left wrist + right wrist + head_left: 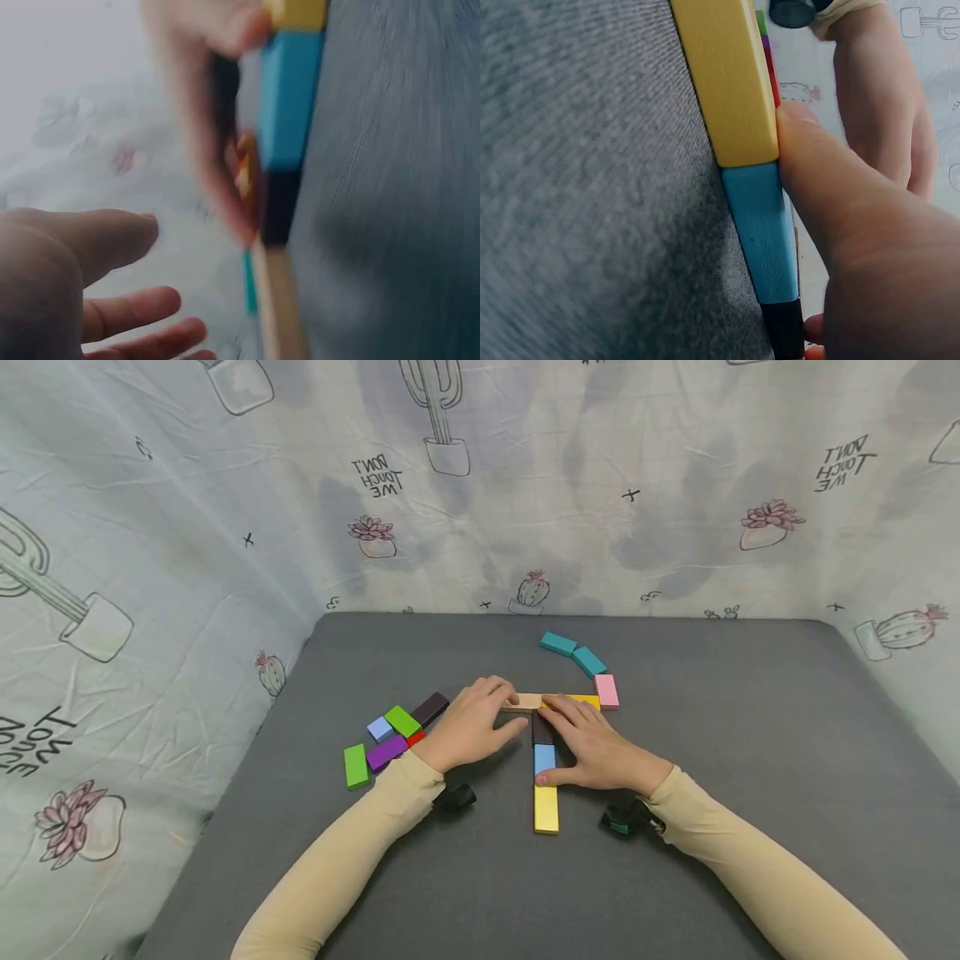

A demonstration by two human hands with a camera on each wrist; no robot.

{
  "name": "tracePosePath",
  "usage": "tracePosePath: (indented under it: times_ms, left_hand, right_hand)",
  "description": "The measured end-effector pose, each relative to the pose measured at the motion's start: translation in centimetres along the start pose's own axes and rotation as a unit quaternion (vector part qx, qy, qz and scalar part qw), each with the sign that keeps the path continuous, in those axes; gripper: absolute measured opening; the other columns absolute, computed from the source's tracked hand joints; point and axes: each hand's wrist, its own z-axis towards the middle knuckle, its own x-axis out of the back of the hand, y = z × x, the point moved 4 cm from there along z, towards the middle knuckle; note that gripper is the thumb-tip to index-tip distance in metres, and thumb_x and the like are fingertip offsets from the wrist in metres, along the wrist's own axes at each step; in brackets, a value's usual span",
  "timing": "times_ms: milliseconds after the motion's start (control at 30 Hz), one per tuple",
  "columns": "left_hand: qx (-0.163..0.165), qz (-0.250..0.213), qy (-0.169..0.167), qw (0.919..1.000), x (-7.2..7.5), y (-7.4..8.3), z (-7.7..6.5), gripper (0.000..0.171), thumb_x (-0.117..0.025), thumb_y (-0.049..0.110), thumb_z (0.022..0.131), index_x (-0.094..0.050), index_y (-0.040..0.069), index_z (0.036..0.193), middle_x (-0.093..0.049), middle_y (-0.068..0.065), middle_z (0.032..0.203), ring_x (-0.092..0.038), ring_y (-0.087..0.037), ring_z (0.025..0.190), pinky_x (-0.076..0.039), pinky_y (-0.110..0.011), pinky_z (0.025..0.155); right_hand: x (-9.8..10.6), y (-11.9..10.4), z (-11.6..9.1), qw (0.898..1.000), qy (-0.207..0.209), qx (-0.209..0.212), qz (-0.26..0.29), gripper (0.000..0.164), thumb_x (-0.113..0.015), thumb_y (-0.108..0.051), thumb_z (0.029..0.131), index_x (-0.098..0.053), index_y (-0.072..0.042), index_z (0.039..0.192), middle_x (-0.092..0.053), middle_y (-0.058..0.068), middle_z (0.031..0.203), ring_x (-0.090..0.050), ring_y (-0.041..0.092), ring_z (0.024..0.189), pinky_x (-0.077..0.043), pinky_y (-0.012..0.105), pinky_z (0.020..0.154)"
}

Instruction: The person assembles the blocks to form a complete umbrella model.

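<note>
On the grey table a row of flat blocks runs away from the person: a yellow block (pixel 546 810), a blue block (pixel 544 757) and a dark block (pixel 543 731). At its far end lie a plain wooden block (pixel 527 701) and an orange-yellow block (pixel 581 700), end to end crosswise. My right hand (pixel 603 758) rests along the row, thumb (pixel 810 142) against the yellow and blue blocks' joint, fingertips at the orange-yellow block. Over the wooden block's left end reaches my left hand (pixel 468 727), its fingers (pixel 142 304) loosely spread and holding nothing.
A pink block (pixel 607 692) and two teal blocks (pixel 589 661) curve away from the orange-yellow one. Left of the left hand lie green (pixel 356 766), purple (pixel 387 752), light blue, red and dark blocks. A printed curtain (pixel 570 485) hangs behind the table.
</note>
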Motion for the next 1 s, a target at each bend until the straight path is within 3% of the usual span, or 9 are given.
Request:
tracePosePath:
  times_ms: [233,367,500,667,867,1000]
  left_hand:
    - [0.057,0.025,0.028,0.9977,4.2,-3.8,-4.4,0.035,-0.072,0.033,0.100,-0.071,0.005,0.121,-0.067,-0.011,0.123,-0.063,-0.030,0.109,-0.053,-0.049,0.092]
    - [0.115,0.026,0.022,0.9928,5.3,-6.0,-7.2,0.041,-0.072,0.037,0.099,-0.071,0.005,0.124,-0.064,-0.012,0.129,-0.060,-0.033,0.114,-0.051,-0.053,0.096]
    - [0.149,0.033,0.024,0.9880,5.8,-7.9,-9.1,0.046,-0.074,0.037,0.098,-0.069,0.004,0.129,-0.059,-0.016,0.137,-0.056,-0.038,0.122,-0.049,-0.058,0.100]
    - [0.176,0.033,0.019,0.9836,5.7,-9.5,-9.8,0.049,-0.074,0.035,0.098,-0.066,0.003,0.133,-0.056,-0.020,0.140,-0.055,-0.042,0.125,-0.049,-0.060,0.101]
    - [0.193,0.028,0.002,0.9807,5.5,-10.1,-9.6,0.045,-0.071,0.037,0.099,-0.068,0.005,0.131,-0.059,-0.020,0.139,-0.057,-0.042,0.126,-0.050,-0.061,0.100]
    - [0.191,0.036,-0.003,0.9809,5.5,-10.2,-9.4,0.043,-0.071,0.037,0.098,-0.070,0.004,0.125,-0.065,-0.017,0.130,-0.061,-0.035,0.112,-0.053,-0.052,0.088]
  right_hand:
    - [0.0,-0.1,0.2,1.000,0.002,0.000,0.007,0.105,-0.078,-0.058,0.088,-0.031,0.000,0.161,-0.023,0.019,0.169,-0.022,0.042,0.156,-0.020,0.067,0.123]
    - [-0.1,-0.1,0.1,1.000,-0.004,-0.007,0.013,0.106,-0.079,-0.057,0.087,-0.030,0.000,0.162,-0.022,0.019,0.170,-0.020,0.042,0.156,-0.018,0.066,0.123]
    - [-0.2,0.0,0.0,1.000,-0.001,-0.005,0.014,0.105,-0.079,-0.057,0.087,-0.030,0.000,0.162,-0.022,0.019,0.170,-0.020,0.043,0.156,-0.019,0.067,0.123]
    - [-0.2,0.2,-0.1,1.000,0.003,0.000,0.016,0.105,-0.078,-0.058,0.088,-0.031,0.000,0.161,-0.023,0.020,0.169,-0.021,0.043,0.156,-0.019,0.067,0.122]
    - [-0.1,0.1,-0.1,1.000,0.009,0.005,0.016,0.104,-0.080,-0.056,0.087,-0.032,0.000,0.161,-0.024,0.019,0.169,-0.022,0.042,0.156,-0.019,0.066,0.123]
    - [-0.1,0.1,0.0,1.000,0.005,0.005,0.015,0.104,-0.079,-0.057,0.087,-0.032,-0.001,0.161,-0.023,0.019,0.170,-0.021,0.042,0.156,-0.020,0.067,0.122]
